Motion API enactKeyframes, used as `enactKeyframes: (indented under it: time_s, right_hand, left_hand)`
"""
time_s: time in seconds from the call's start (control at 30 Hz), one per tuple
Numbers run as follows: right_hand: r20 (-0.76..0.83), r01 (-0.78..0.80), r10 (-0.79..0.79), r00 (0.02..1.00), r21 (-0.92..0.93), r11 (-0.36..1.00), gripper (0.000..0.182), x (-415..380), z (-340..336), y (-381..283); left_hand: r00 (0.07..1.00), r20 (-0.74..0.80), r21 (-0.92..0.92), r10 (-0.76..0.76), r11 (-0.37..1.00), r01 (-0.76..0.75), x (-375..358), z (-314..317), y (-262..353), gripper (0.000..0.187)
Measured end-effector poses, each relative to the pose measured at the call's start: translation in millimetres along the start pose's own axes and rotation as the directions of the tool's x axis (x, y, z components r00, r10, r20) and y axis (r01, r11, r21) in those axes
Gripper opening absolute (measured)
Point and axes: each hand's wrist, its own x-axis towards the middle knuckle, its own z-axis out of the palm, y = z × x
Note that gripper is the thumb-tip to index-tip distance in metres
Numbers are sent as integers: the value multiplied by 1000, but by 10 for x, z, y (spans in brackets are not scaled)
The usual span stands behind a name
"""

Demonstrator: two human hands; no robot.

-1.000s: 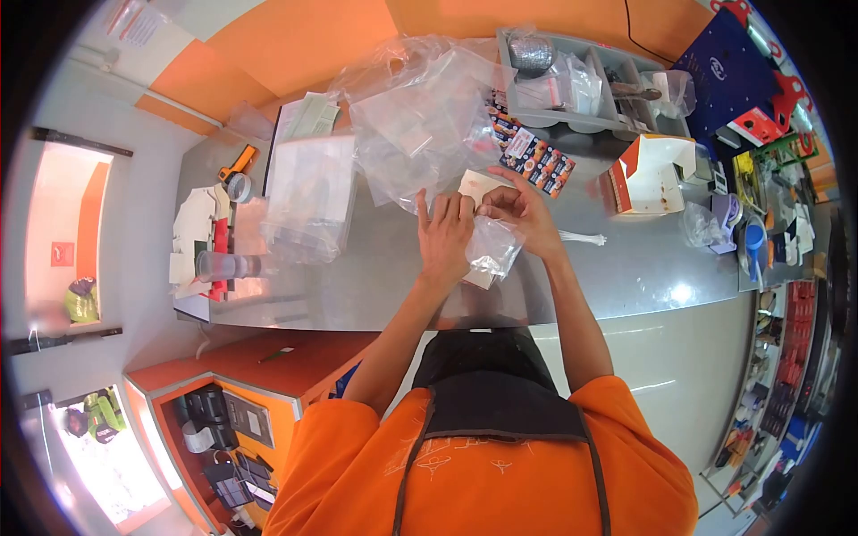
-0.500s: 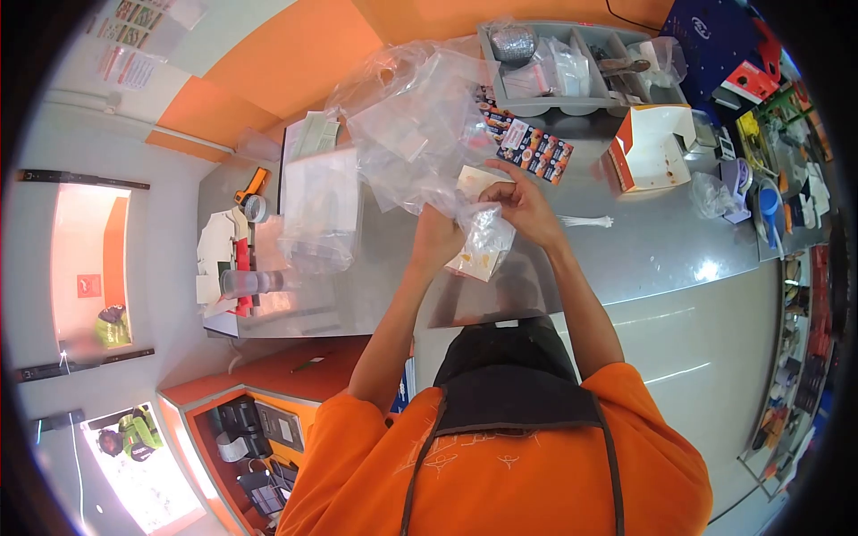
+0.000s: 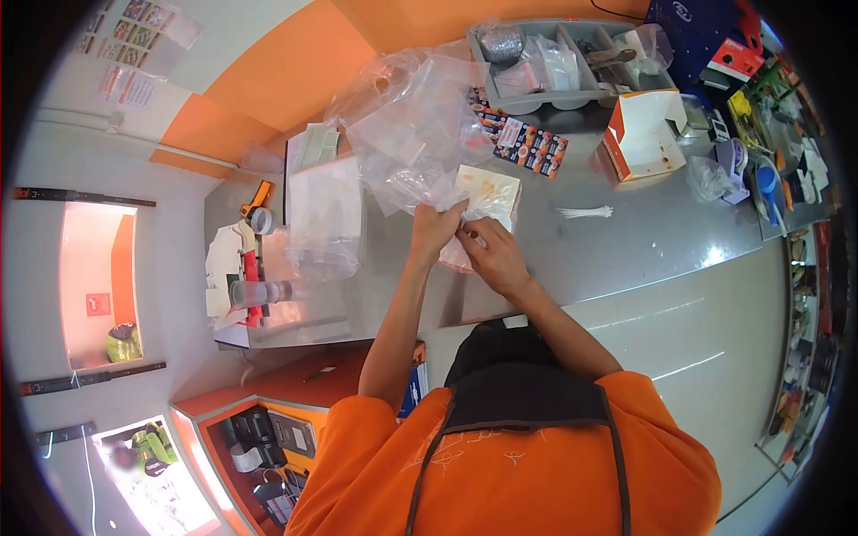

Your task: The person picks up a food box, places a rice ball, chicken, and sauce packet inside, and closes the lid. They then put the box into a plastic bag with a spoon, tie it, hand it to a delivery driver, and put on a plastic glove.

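at the near edge of the table (image 3: 581,259), the two hands have just come together: the right hand (image 3: 494,259) has moved in from the right side of the pale, yellow-marked card (image 3: 490,188) and now meets the left hand (image 3: 433,234) at its left side. that leaves more of the card's far part in view and seems to bring the handling down to one small spot. the left hand is closed on gathered clear plastic (image 3: 413,183); the right hand's fingers are curled, but whether they grip anything cannot be told. the card sits just beyond and between the hands, and whether it rests on the table is unclear. to the right lies a bundle of thin white strips (image 3: 585,213); to the left, white sheets in a clear bag (image 3: 326,210). farther back are a dark printed sheet (image 3: 541,150), spread clear bags (image 3: 393,116), an open orange-and-white box (image 3: 645,134) at right, and, farthest, a grey divided tray (image 3: 561,100) holding a silvery roll (image 3: 500,42) and bagged items.
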Motion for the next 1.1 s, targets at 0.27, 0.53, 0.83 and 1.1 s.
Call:
enactKeyframes:
  time_s: [0.27, 0.53, 0.83, 1.1]
  right_hand:
    - [27, 40, -39, 999, -23, 999, 30, 45, 54, 13]
    - [47, -510, 645, 763, 657, 555, 14, 72, 97, -31]
    - [319, -640, 795, 516, 760, 111, 13, 171, -29, 5]
    - [306, -593, 806, 507, 803, 68, 12, 193, -87, -58]
  left_hand:
    - [1000, 7, 23, -22, 999, 22, 14, -26, -69, 25]
    - [996, -88, -162, 12, 986, -26, -55, 36, -227, 21]
    - [973, -157, -173, 169, 965, -195, -96, 105, -469, 25]
    - [985, -115, -179, 130, 973, -149, -98, 104, -440, 28]
